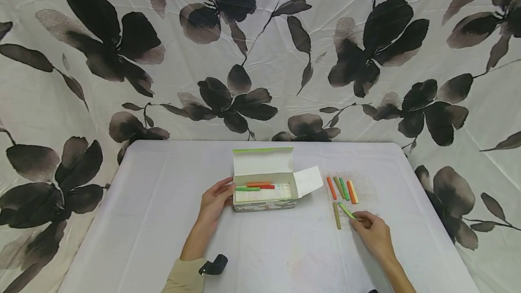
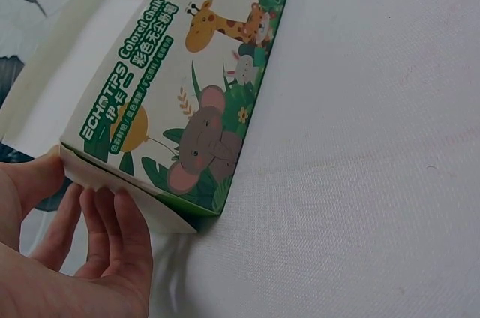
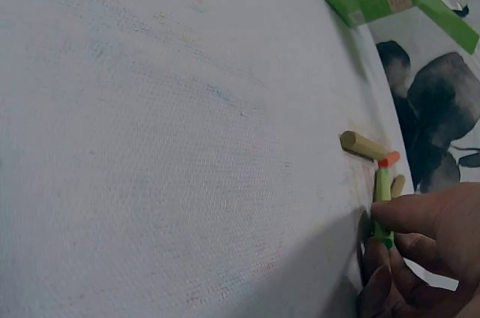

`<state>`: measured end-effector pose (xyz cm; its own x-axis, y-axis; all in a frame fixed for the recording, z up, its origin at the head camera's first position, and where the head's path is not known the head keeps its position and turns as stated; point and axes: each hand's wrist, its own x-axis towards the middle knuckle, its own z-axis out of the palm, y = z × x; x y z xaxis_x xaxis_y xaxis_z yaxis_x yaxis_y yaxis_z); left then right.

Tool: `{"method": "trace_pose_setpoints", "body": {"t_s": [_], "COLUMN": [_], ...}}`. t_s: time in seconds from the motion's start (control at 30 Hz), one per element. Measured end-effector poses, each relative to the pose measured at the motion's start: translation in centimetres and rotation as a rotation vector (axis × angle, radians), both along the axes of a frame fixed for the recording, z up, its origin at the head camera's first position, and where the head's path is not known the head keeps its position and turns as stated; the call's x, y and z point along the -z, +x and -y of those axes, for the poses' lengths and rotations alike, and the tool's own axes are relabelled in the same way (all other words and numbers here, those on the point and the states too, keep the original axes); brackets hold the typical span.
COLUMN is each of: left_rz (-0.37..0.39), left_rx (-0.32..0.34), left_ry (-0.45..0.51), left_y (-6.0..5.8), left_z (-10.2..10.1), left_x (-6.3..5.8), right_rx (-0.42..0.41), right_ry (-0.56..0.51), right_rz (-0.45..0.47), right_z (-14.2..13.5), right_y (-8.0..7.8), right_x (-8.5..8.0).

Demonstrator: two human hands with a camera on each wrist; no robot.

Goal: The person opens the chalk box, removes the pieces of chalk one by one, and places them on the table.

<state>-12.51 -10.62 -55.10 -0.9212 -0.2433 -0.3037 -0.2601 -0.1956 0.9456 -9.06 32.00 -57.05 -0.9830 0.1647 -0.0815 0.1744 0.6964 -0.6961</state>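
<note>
An open chalk box [image 1: 265, 205] stands on the table, printed "Colored chalk" with an elephant and a giraffe. Inside it lie an orange chalk stick [image 1: 258, 184], a red one and a green one [image 1: 248, 189]. My left hand [image 1: 216, 199] holds the box at its left end, thumb at the corner and fingers against the side flap [image 2: 142, 198]. Between thumb and fingers, my right hand [image 1: 372, 232] pinches a light green chalk stick [image 3: 383, 183]. An olive chalk stick [image 1: 336, 215] lies just left of it. Behind lie several more sticks, among them an orange one [image 1: 331, 188].
The box lid [image 1: 263, 162] stands up at the back, and its right flap [image 1: 308, 181] sticks out toward the loose chalk. Faint coloured smudges mark the white tablecloth [image 1: 163, 220]. A flowered cloth [image 1: 285, 58] hangs behind the table.
</note>
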Motion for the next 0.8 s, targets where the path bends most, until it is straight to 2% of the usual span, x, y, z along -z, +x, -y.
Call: {"method": "trace_pose_setpoints", "body": {"t_s": [0.4, 0.67, 0.8], "left_rz": [0.029, 0.017, 0.016], "left_rx": [0.022, 0.019, 0.027], "left_ry": [-0.029, -0.013, -0.015], "left_y": [-0.4, -0.4, -0.4], "left_z": [0.2, 0.3, 0.3], "left_x": [-0.2, -0.2, -0.2], "right_rx": [-0.014, -0.037, -0.065], "right_ry": [-0.006, -0.022, -0.017], "right_rz": [-0.004, -0.046, -0.097], "right_z": [0.2, 0.6, 1.1], "right_y": [-0.4, -1.6, -2.4], "right_x": [-1.6, -3.7, -4.8]}}
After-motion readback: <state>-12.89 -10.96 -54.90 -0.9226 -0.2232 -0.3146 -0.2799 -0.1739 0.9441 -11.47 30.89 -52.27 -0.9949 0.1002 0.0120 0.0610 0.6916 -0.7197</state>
